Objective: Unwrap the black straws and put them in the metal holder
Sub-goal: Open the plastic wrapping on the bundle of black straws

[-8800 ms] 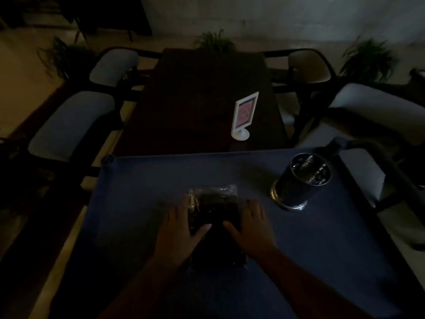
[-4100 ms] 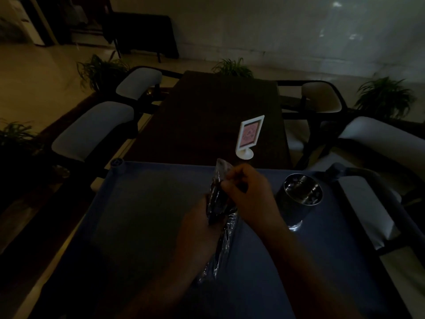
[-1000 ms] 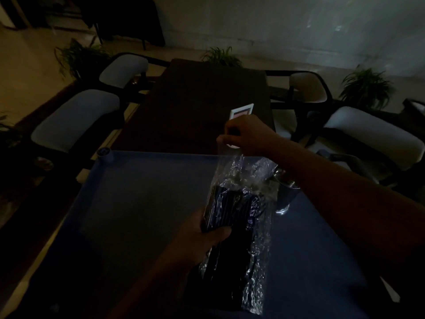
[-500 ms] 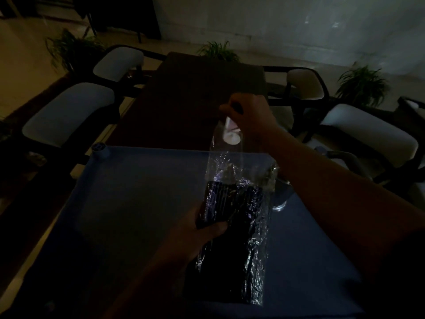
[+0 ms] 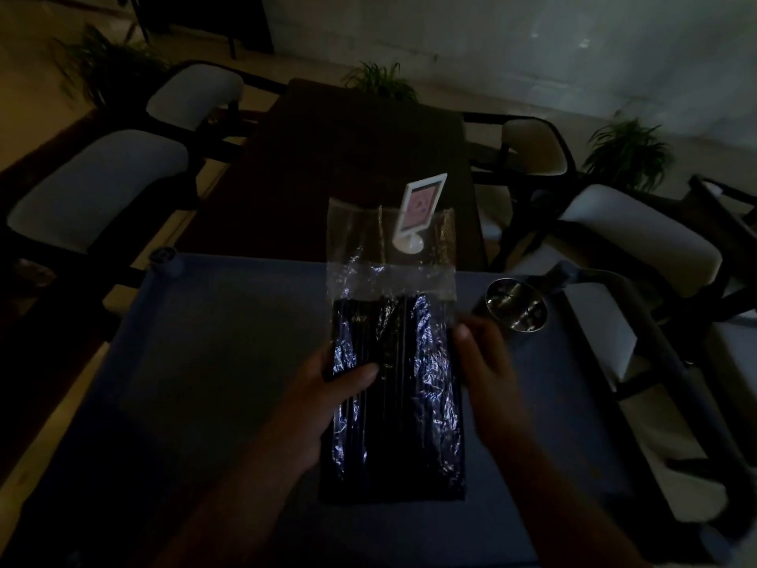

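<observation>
A blue table carries the metal holder at its far right; above it the clear bag of black straws (bag top empty) is gripped by the left hand, while the right hand lies open along its edge

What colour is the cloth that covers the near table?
Dark blue cloth, seen in the head view.
</observation>
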Demonstrator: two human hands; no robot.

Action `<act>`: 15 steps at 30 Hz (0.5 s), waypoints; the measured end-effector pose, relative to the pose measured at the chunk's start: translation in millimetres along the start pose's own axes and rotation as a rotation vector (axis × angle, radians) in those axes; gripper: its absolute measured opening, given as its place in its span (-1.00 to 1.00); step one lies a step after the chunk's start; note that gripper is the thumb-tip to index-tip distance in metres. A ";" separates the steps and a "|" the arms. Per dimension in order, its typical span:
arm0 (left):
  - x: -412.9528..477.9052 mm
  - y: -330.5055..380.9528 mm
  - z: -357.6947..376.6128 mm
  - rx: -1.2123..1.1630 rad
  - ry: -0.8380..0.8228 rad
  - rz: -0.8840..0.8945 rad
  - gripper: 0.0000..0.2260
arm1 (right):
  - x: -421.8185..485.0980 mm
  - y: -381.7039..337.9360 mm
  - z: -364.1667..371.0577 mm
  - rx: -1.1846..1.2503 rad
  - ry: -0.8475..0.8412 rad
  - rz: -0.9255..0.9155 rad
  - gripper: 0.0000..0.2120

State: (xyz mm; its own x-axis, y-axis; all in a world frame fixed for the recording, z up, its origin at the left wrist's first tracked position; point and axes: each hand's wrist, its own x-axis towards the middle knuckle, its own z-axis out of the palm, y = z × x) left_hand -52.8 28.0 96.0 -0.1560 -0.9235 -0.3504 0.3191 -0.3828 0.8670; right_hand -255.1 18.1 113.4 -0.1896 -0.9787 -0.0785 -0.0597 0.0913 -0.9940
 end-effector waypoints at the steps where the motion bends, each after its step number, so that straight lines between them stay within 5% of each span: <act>1: 2.1 -1.3 -1.5 0.013 -0.026 0.006 -0.38 | -7.5 5.7 3.5 0.136 -0.070 0.102 -0.52; 5: 4.7 -2.0 -1.8 0.079 -0.044 0.027 -0.62 | -21.9 6.4 9.6 0.547 -0.252 0.309 -0.50; 12: 0.4 -5.7 -0.4 0.070 -0.122 -0.065 -0.64 | -27.9 6.9 17.3 0.494 -0.263 0.331 -0.60; 15: -1.8 -12.9 1.9 -0.033 -0.175 -0.101 -0.56 | -34.0 10.6 22.7 0.512 -0.241 0.411 -0.49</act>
State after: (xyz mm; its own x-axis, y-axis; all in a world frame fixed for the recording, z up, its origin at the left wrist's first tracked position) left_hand -58.5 34.7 86.1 -0.3479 -0.8634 -0.3654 0.3237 -0.4764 0.8175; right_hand -227.0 48.1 103.8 0.1283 -0.9023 -0.4115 0.4509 0.4227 -0.7862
